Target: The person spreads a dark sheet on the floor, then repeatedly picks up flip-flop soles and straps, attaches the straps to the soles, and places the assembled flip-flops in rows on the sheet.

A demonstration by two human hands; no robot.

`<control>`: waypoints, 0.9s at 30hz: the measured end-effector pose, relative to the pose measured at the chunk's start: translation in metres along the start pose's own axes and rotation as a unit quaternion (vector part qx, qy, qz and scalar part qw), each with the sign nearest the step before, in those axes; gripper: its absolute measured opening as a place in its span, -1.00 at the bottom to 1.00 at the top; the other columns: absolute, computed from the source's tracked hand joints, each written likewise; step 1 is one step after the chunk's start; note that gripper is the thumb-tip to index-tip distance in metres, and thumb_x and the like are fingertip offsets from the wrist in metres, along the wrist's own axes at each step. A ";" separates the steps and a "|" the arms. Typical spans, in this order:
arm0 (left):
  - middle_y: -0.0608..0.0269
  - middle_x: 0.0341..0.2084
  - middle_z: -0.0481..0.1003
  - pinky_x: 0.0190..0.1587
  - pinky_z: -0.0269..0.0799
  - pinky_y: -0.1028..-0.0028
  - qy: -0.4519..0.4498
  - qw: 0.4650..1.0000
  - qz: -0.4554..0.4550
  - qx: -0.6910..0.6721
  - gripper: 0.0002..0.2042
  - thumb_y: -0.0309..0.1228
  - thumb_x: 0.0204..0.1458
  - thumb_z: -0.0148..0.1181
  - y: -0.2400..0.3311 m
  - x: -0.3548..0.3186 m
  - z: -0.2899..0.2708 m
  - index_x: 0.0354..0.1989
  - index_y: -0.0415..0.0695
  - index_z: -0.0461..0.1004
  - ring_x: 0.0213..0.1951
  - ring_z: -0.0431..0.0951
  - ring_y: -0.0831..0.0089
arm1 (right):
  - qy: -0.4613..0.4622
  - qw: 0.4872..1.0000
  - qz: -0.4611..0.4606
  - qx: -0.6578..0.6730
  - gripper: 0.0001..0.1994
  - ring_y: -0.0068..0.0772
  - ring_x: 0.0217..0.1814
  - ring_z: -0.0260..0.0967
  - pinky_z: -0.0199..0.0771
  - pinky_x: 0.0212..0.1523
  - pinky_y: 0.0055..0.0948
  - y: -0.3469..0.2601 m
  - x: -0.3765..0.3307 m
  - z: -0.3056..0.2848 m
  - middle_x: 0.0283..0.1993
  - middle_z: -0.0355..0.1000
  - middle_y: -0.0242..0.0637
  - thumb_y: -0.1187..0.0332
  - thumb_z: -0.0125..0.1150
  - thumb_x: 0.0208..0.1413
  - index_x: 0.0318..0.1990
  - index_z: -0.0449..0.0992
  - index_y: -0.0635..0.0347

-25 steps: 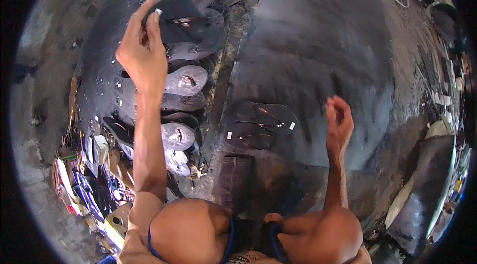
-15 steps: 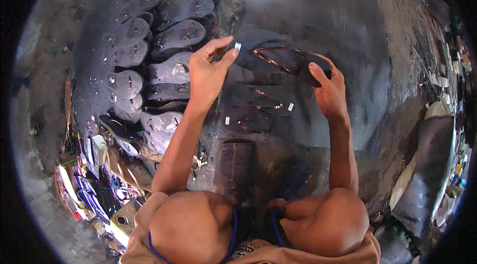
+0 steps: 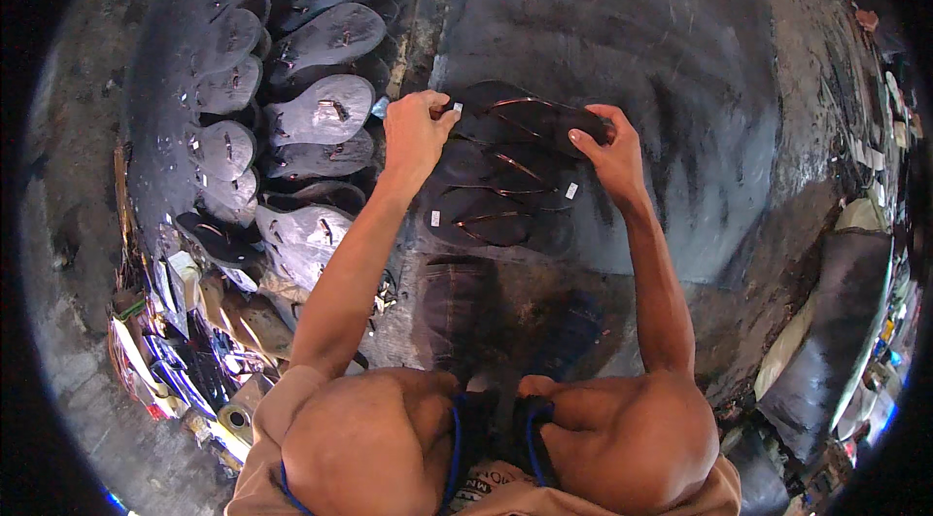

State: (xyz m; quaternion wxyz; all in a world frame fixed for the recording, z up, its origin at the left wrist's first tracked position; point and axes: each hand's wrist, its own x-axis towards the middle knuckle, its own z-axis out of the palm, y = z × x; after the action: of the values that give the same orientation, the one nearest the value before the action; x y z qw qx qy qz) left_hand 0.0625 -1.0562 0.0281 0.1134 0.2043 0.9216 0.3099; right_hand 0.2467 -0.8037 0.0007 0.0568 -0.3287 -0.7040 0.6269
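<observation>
A black flip-flop (image 3: 535, 118) with a shiny copper-toned strap is in my right hand (image 3: 610, 149), the thumb on top and the fingers curled round its right end. At its left end, my left hand (image 3: 416, 142) pinches a small white sticker (image 3: 458, 108) between thumb and fingers. Whether the sticker touches the sole I cannot tell. Just nearer to me lie more black flip-flops (image 3: 496, 226) with similar straps. One white label (image 3: 571, 190) shows at the right end of one, and another label (image 3: 435, 218) at the left end of the nearest.
Overlapping rows of dark soles (image 3: 323, 110) cover the floor on the left. Beneath the flip-flops spreads a large dark sheet (image 3: 671, 50). Scrap strips (image 3: 175, 361) lie at lower left; a dark roll or sack (image 3: 826, 341) and more litter line the right side.
My left hand has come down with the sticker to the flip-flop's left end. My right hand has shifted left, and the flip-flop has moved left and lies flatter.
</observation>
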 end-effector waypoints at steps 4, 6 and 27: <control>-0.01 -0.22 0.73 -0.05 0.59 0.24 -0.017 1.000 -0.006 0.017 -0.73 -0.40 0.06 0.49 0.002 0.002 0.005 -0.06 -0.18 0.74 -0.17 0.75 0.11 | 0.008 1.000 -0.012 -0.011 -0.51 -0.47 -0.16 0.58 0.55 -0.15 -0.40 0.011 0.010 -0.003 -0.19 0.65 -0.23 0.33 0.55 0.13 0.21 0.54 0.14; -0.02 -0.13 0.69 0.03 0.56 0.21 -0.011 0.999 0.021 0.044 -0.70 -0.46 0.08 0.44 0.006 0.001 0.008 0.02 -0.12 0.71 -0.06 0.70 0.08 | 0.002 0.998 0.003 -0.060 -0.50 -0.35 -0.09 0.56 0.55 -0.05 -0.32 0.003 0.011 -0.004 -0.14 0.62 -0.20 0.28 0.58 0.10 0.18 0.57 0.11; 0.04 0.03 0.52 0.19 0.39 0.06 0.259 0.952 0.046 0.155 -0.48 -0.55 -0.08 0.39 -0.022 -0.037 -0.107 0.13 -0.07 0.48 0.14 0.51 -0.02 | 0.232 0.964 -0.083 -0.099 -0.40 -0.29 0.19 0.42 0.60 0.05 -0.29 0.000 -0.055 -0.037 0.38 0.17 -0.09 0.34 0.38 0.31 0.45 0.32 0.10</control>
State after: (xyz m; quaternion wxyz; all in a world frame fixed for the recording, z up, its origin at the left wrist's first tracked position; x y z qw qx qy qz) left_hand 0.0532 -1.1449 0.1014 -0.1767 0.1744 0.9456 0.2101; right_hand 0.3079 -0.8017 0.0267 0.2373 -0.4095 -0.7549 0.4541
